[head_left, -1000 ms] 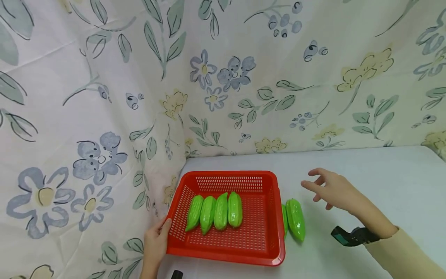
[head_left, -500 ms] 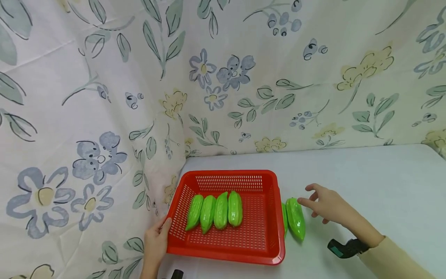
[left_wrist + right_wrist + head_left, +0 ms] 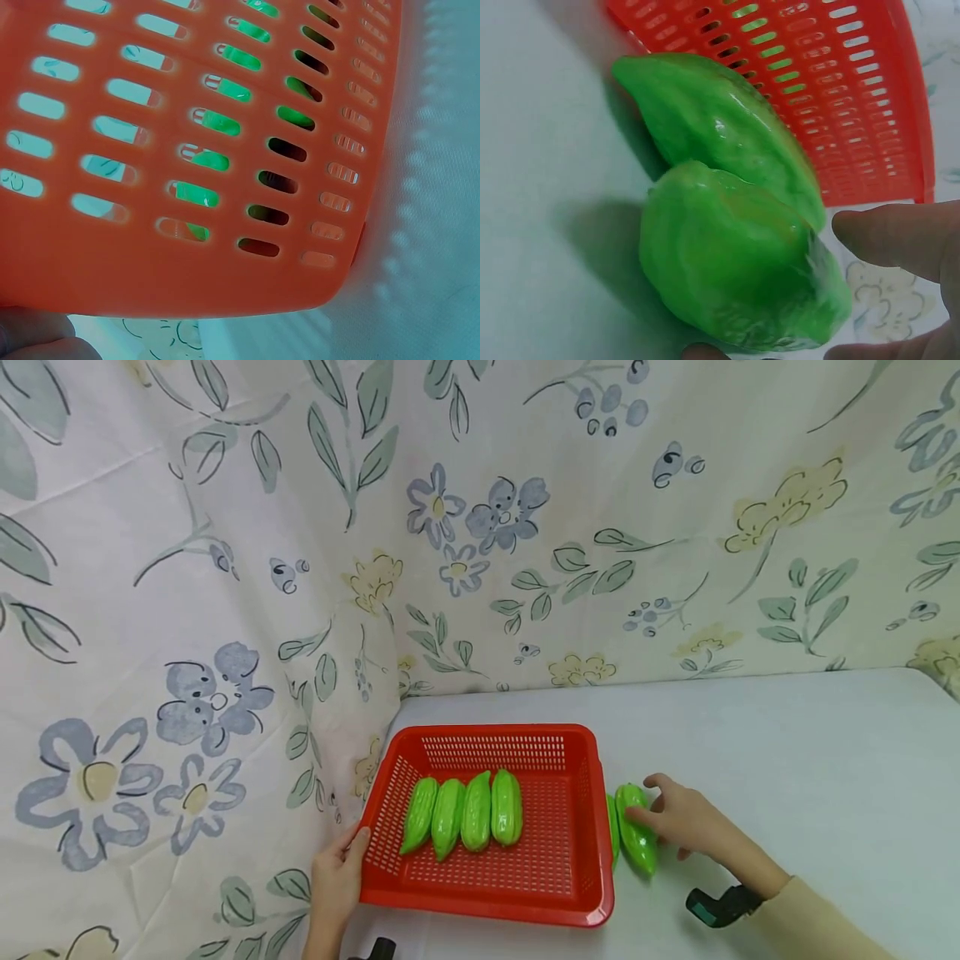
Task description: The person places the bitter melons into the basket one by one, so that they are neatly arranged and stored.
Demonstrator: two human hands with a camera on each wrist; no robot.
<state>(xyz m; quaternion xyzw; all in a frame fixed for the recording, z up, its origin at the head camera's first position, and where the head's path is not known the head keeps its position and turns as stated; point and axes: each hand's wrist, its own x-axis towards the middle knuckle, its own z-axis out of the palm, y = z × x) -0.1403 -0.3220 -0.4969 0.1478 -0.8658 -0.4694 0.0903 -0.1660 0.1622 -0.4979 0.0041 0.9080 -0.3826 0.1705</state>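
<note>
My left hand (image 3: 335, 878) grips the left side of a red perforated plastic basket (image 3: 480, 903), thumb on its rim. In the left wrist view only fingertips (image 3: 41, 337) show under the basket wall. Several pale green bitter melons (image 3: 476, 814) lie side by side inside it. To the basket's right, two more lie on the table: the outer bitter melon (image 3: 639, 853) and an inner bitter melon (image 3: 712, 112) against the basket wall. My right hand (image 3: 684, 817) spreads over the outer one, thumb and fingers parted around it; the right wrist view shows a gap beside the thumb (image 3: 900, 236).
A white table (image 3: 817, 760) extends to the right. Floral curtains (image 3: 570, 560) hang behind the table and along its left side. A black wrist strap device (image 3: 723, 906) sits on the right wrist, and a black object (image 3: 382, 948) shows at the bottom edge.
My right hand has moved down and left from above the table to the outer bitter melon. The left hand and the basket stay in place.
</note>
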